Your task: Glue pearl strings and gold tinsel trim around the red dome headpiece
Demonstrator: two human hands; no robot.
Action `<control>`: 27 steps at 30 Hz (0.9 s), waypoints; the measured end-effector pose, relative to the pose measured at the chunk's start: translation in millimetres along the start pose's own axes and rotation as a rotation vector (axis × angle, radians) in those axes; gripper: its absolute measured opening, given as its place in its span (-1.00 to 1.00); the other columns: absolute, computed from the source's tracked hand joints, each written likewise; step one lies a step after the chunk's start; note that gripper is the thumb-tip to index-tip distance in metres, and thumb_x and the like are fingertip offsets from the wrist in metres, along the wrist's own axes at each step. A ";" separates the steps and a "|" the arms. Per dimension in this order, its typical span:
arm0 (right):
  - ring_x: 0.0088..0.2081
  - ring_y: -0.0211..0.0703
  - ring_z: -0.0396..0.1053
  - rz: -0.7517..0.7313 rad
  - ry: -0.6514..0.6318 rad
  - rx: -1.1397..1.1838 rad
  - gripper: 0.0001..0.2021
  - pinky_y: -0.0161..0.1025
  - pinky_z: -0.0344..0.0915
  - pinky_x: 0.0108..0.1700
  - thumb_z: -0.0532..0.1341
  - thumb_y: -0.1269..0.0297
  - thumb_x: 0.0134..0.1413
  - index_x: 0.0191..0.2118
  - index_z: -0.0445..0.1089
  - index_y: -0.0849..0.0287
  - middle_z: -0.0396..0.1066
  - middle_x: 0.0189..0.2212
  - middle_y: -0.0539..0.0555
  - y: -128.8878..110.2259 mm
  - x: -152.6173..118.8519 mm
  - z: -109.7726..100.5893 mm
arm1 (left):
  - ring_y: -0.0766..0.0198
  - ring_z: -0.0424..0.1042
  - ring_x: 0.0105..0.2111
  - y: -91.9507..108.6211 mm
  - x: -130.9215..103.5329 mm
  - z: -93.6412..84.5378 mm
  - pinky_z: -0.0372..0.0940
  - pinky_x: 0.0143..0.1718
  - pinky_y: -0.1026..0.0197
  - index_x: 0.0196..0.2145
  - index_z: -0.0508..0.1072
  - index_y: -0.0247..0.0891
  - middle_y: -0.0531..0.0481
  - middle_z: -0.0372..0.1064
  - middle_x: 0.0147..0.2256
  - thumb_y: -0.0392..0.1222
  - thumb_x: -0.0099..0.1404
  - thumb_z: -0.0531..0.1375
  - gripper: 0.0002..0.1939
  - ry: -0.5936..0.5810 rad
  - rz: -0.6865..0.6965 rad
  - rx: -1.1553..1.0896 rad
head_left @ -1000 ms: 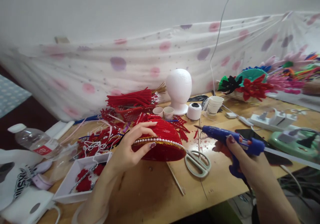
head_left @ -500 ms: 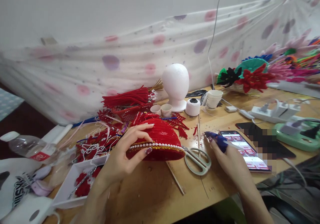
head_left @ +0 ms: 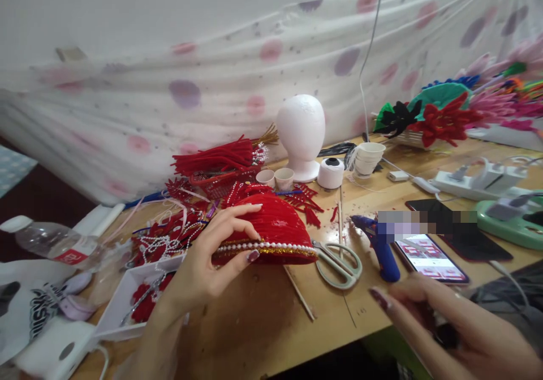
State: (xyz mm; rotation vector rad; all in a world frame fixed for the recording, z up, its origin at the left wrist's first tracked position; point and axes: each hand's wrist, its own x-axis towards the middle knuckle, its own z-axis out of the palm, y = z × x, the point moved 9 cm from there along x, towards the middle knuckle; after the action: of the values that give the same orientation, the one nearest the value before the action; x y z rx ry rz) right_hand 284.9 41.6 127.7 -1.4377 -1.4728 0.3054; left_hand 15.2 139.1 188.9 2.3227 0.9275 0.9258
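A red pleated cap with a gold band and a string of white pearls along its lower edge is gripped at its left side by my left hand, thumb on the band and fingers over the top. My right hand is at the lower right, near the table edge, its fingers partly curled and apart with nothing seen between them. A blue glue gun lies on the table beyond it, beside a lit phone. Green-handled scissors touch or nearly touch the cap's right end.
Behind the cap stand a white foam head, paper cups and a thread spool. A white tray and a plastic bottle are at left. A power strip sits at right, near a dark phone.
My right hand has let go of the blue glue gun and moved toward the lower right. My left hand still holds the cap. The view has shifted slightly.
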 end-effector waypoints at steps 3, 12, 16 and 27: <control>-0.32 -0.13 0.42 -0.480 -0.043 0.027 -0.82 -0.25 0.38 -0.26 0.34 0.33 0.15 -0.14 0.42 0.01 0.45 -0.37 -0.01 -78.3 15.2 31.4 | 0.03 0.28 0.23 2.3 1.0 0.6 0.11 0.26 -0.07 -0.16 0.41 -0.10 -0.10 0.31 0.23 -0.21 0.39 0.19 -0.93 0.002 0.003 -0.003; 0.04 0.04 0.26 -0.650 -0.117 0.047 -0.81 0.00 0.21 0.09 0.31 0.38 0.19 -0.10 0.43 0.00 0.35 -0.03 0.10 -97.1 54.9 86.6 | 0.06 0.27 0.24 12.7 8.8 6.8 0.11 0.25 -0.07 -0.17 0.42 -0.08 -0.02 0.35 0.20 -0.30 0.31 0.20 -0.84 -0.021 0.025 0.035; 0.06 0.03 0.27 -0.610 -0.093 0.119 -0.82 0.02 0.17 0.09 0.30 0.42 0.18 -0.15 0.41 -0.01 0.37 -0.04 0.06 -88.2 56.4 89.3 | 0.04 0.29 0.23 13.2 10.9 7.0 0.13 0.25 -0.08 -0.19 0.43 -0.09 -0.04 0.37 0.19 -0.31 0.30 0.21 -0.85 -0.022 0.028 0.030; 0.10 0.03 0.22 -0.582 -0.134 0.165 -0.78 0.01 0.13 0.11 0.26 0.44 0.22 -0.10 0.35 -0.02 0.32 0.00 0.07 -82.3 60.0 95.8 | 0.02 0.32 0.21 10.7 15.0 6.7 0.17 0.23 -0.06 -0.21 0.46 -0.08 -0.03 0.40 0.17 -0.29 0.29 0.23 -0.86 0.018 0.020 0.003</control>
State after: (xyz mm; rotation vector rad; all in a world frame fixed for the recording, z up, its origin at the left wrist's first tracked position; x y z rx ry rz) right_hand 175.3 114.7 174.4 -0.8209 -1.8534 0.1547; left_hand 32.7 141.9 197.3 2.3335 0.9154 0.9552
